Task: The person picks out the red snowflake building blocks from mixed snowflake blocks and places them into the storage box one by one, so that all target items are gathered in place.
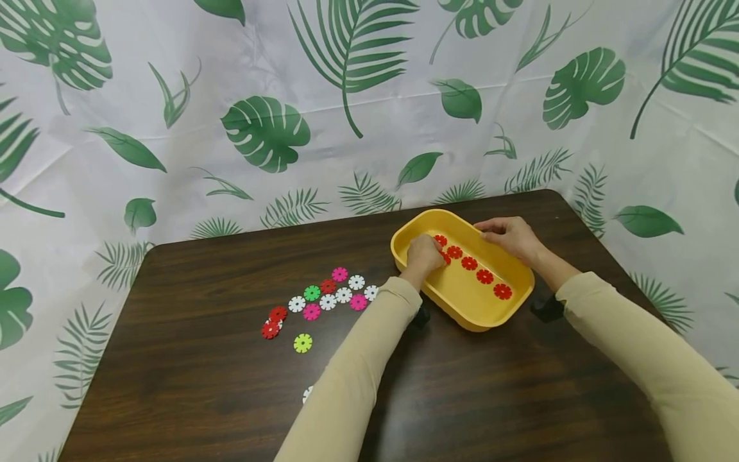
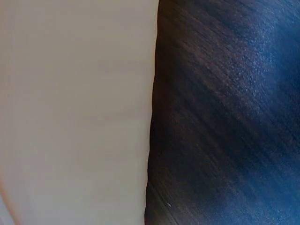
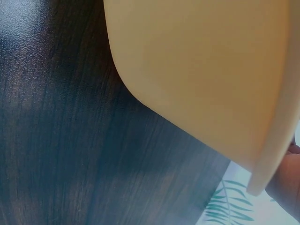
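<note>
A yellow plastic basin (image 1: 462, 301) stands at the right of the table, its wall also filling much of the right wrist view. Inside it, red notched plastic discs (image 1: 485, 276) lie in a slanting row. My left hand (image 1: 424, 255) reaches over the near rim and pinches another red disc (image 1: 446, 258) beside that row; the hand partly hides it. At the far right rim, my right hand (image 1: 512, 237) grips the edge, and a bit of that hand (image 3: 285, 183) shows past the rim in the right wrist view. The left wrist view has only a pale surface and tabletop.
Left of the basin, white discs (image 1: 343, 295), pink discs (image 1: 312, 312), a green disc (image 1: 312, 293) and red discs (image 1: 270, 330) lie loosely grouped on the dark wooden table (image 1: 190, 359). A yellow-green disc (image 1: 303, 343) sits nearer. Behind hangs a leaf-patterned cloth (image 1: 369, 167).
</note>
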The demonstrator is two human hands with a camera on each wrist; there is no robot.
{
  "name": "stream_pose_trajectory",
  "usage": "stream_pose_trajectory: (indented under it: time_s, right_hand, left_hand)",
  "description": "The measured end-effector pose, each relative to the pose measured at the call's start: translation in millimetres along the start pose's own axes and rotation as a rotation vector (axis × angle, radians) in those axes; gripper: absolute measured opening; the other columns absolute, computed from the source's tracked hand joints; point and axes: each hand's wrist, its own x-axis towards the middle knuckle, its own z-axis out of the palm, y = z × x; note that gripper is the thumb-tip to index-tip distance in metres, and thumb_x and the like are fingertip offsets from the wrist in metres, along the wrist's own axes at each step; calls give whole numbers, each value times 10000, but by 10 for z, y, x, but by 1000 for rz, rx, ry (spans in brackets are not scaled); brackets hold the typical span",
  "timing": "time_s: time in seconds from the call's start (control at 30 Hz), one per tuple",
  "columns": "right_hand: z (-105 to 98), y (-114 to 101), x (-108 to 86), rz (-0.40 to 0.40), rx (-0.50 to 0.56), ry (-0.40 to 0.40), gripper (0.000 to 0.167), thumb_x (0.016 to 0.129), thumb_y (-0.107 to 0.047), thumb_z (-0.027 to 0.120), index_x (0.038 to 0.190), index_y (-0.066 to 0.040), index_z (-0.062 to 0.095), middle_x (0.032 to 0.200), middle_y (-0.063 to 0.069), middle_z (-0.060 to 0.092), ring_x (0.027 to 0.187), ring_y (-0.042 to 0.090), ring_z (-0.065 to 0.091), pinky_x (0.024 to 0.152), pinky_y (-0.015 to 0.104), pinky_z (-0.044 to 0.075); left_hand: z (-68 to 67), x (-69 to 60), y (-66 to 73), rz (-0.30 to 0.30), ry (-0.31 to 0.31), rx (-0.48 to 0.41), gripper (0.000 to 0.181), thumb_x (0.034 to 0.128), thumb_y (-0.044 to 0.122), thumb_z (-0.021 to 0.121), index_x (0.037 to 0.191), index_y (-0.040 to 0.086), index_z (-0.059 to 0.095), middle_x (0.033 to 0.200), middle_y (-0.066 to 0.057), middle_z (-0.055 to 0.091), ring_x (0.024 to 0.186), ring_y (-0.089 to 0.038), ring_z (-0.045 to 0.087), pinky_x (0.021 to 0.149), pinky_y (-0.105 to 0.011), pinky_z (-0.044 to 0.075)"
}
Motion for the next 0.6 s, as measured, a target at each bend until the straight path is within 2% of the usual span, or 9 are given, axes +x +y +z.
stream_pose_trajectory:
  time_s: [0.1,0.4,0.53,0.6]
  right_hand:
    - [1,0,-4,2,-8,3,342,953,-101,539,1271,23,550,1211,254,558,993,338,586,825,290,543]
    - [13,10,-2,-14,-6,0,339,953,-92,537,1269,33,549,1202,266,562,1000,359,589,813,290,548]
    - [10,10,4,-21,-12,9,336,953,-102,540,1262,28,557,1197,261,568,991,351,594,790,265,550]
    - [5,13,5,-25,-18,14,341,952,-111,543,1262,31,557,1194,262,567,984,348,595,780,259,551]
  left_hand:
    - [-36,-71,31,-8,-4,24,174,761,119,778,929,112,732,1009,6,663,987,-153,539,803,-203,495]
    - [-48,-135,43,17,44,107,175,766,148,774,930,112,726,956,13,673,890,-144,563,761,-211,501]
    - [-57,-132,40,34,70,71,167,788,136,747,950,117,713,963,10,668,884,-150,570,736,-211,500]
    - [-66,-132,42,55,88,19,183,802,133,735,982,113,707,974,5,669,890,-153,572,743,-216,500]
